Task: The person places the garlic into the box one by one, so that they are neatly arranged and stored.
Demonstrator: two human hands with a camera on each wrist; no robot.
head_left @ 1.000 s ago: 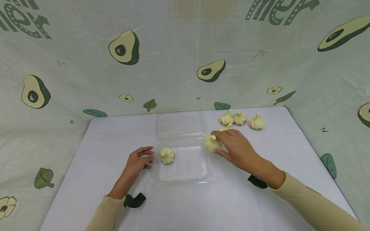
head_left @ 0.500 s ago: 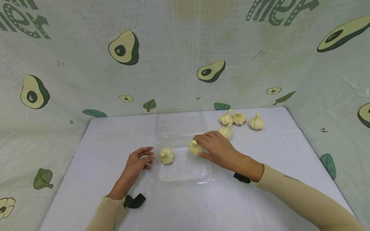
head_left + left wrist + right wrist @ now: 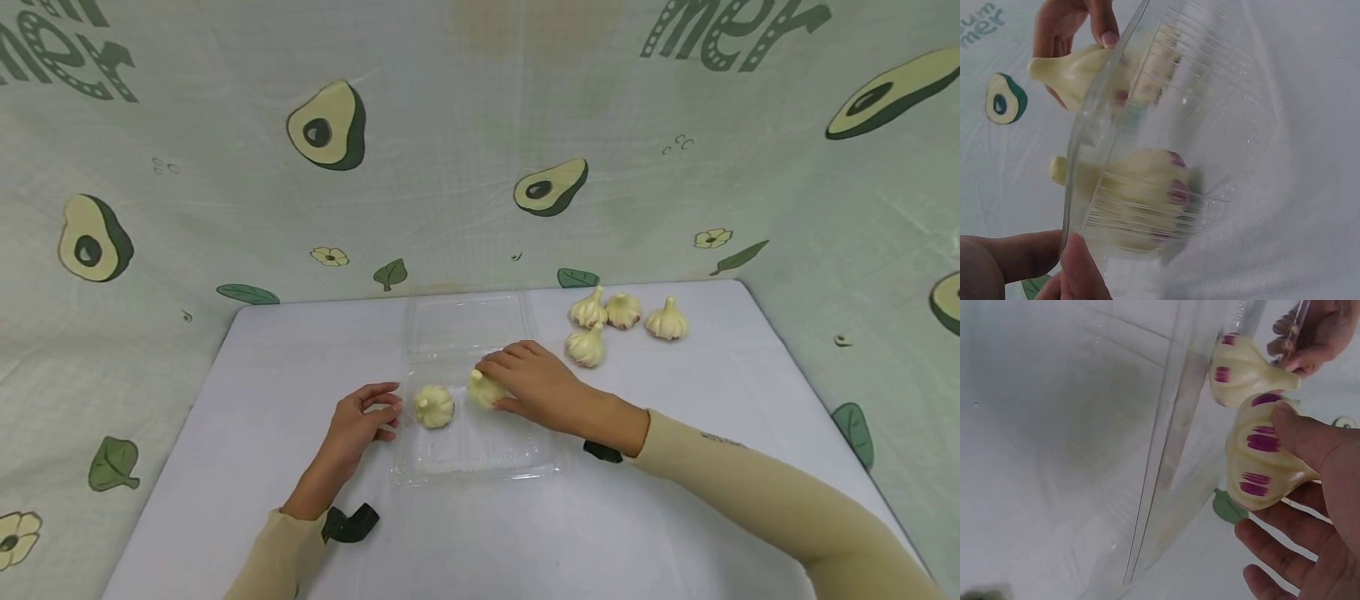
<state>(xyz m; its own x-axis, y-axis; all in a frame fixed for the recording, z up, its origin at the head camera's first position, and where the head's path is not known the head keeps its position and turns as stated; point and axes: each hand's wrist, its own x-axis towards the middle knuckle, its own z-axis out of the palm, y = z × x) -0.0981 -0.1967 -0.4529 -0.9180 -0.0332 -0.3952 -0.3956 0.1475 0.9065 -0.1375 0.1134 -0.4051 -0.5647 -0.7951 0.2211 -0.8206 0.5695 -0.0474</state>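
Note:
A clear plastic clamshell container point(image 3: 472, 460) lies with its lid point(image 3: 468, 325) folded back on the table. My left hand point(image 3: 363, 429) pinches the container's left rim between thumb and fingers, as the left wrist view shows. Inside, near that side, sits one garlic bulb point(image 3: 433, 407). Between the thumb and fingers of my right hand point(image 3: 536, 385) is another garlic bulb point(image 3: 1263, 453), stem up, over the container just right of the first. Purple streaks mark both bulbs near the base. The right hand partly covers the bulb it holds in the head view.
Several more garlic bulbs stand at the back right of the white-covered table point(image 3: 720, 467): one nearer bulb point(image 3: 586, 346), two close together behind it, and another bulb point(image 3: 667, 319) farther right. A sheet printed with avocados point(image 3: 551, 187) hangs behind the table.
My right hand has carried its garlic bulb leftward from the container's right edge to beside the first bulb, uncovering the nearer loose bulb. My left hand has stayed in place.

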